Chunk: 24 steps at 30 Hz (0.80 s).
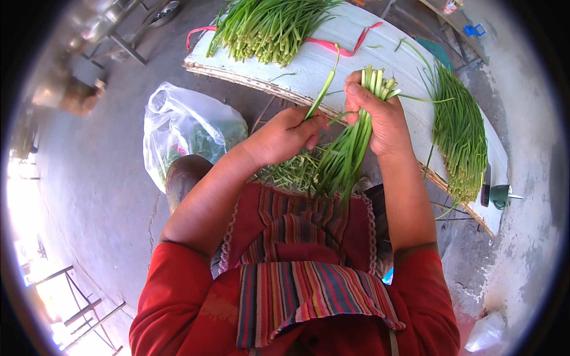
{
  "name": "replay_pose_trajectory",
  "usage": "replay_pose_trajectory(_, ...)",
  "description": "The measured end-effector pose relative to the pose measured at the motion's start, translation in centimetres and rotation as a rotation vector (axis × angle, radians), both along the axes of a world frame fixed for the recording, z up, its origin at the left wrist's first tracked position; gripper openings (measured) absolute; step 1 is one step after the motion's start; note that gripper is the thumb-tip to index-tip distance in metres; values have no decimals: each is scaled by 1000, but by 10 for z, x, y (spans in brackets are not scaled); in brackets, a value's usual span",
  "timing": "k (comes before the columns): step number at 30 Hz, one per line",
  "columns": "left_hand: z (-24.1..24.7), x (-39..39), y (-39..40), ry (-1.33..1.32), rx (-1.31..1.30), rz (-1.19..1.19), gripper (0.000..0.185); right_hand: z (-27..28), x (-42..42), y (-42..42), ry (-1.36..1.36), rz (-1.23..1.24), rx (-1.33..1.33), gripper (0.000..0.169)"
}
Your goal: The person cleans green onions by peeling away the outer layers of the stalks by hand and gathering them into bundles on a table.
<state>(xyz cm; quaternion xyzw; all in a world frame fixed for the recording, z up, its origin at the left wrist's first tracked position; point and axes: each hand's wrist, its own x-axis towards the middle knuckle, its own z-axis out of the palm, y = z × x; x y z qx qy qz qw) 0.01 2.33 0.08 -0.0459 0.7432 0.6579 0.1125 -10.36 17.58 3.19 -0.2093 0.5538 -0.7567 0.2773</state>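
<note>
My right hand (pixel 373 104) grips a small bunch of garlic chives (pixel 349 147), cut stem ends up and the leaves hanging down over my lap. To its left, my left hand (pixel 296 133) pinches a single chive stalk (pixel 326 86) that points upward. Beyond my hands, a large pile of garlic chives (pixel 269 33) lies on a white board (pixel 307 80), with a red plastic strip (pixel 345 48) showing on both sides of it. Another chive pile (pixel 461 133) rests at the board's right end, its stem ends towards me.
A clear plastic bag (pixel 191 124) with green matter inside stands on the concrete floor (pixel 107 169). Chive trimmings (pixel 294 171) lie beneath my hands. A green mug (pixel 500 196) and a dark phone-like object (pixel 486 184) sit at the board's right end, near the wall (pixel 534 178).
</note>
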Motion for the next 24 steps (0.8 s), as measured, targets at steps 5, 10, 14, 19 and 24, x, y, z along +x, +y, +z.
replay_pose_trajectory(5, -6, 1, 4, 136, -202, -41, 26, 3, 1, 2, 44, 16, 29, 19)
replay_pose_trajectory(10, -5, 0, 9, 328, 95, 75, 24, 2, 3, 2, -9, 9, 36, 16)
replay_pose_trajectory(14, 9, 0, 6, 282, 270, 17, 29, 4, 4, 3, -62, -107, -20, 16)
replay_pose_trajectory(19, 16, 2, 1, 212, 451, -65, 30, 9, -2, 8, -83, -126, -126, 18)
replay_pose_trajectory(24, 18, 8, -7, 221, 414, -19, 31, 15, -32, 25, -138, -259, -276, 13)
